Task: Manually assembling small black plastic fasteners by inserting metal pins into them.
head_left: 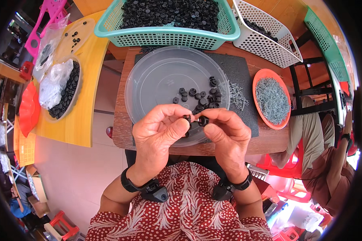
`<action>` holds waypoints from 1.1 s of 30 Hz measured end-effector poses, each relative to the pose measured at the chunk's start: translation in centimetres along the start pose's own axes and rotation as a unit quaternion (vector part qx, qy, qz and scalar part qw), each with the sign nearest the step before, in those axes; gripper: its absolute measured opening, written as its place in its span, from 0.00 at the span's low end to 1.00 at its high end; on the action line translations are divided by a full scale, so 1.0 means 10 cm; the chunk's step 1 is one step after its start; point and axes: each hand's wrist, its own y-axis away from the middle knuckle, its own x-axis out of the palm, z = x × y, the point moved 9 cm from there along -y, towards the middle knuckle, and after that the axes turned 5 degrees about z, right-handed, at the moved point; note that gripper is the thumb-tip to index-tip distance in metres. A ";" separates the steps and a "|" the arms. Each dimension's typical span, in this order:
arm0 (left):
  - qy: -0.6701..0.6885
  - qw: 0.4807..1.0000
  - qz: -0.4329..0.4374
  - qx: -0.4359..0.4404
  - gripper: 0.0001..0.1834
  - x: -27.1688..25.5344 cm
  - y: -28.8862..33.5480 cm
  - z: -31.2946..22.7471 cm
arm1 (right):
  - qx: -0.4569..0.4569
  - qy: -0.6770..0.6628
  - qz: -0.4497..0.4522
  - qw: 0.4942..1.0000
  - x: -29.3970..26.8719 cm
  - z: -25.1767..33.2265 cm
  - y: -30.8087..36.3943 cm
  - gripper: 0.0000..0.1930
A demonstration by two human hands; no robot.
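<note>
My left hand (161, 130) pinches a small black plastic cap (186, 119) between thumb and fingers. Facing it, my right hand (228, 130) pinches another black plastic part (203, 121). A thin metal screw (194, 120) bridges the short gap between the two parts. Both hands are over the near rim of a clear round plastic tray (149, 86). In the tray's right half lie several loose black caps (202, 100). Loose screws (237, 96) are spread on a dark mat (239, 66) just right of the tray.
A teal basket (169, 37) full of black parts stands at the back, beside a white basket (265, 46). An orange plate (258, 108) heaped with screws is at right. On the yellow table (82, 116) at left sits a tub of black parts. Another person (326, 168) sits at right.
</note>
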 end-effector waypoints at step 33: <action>-0.198 0.979 -0.002 0.036 0.11 0.12 0.08 -0.11 | 0.085 -0.197 -0.001 0.977 0.01 -0.25 0.05 0.13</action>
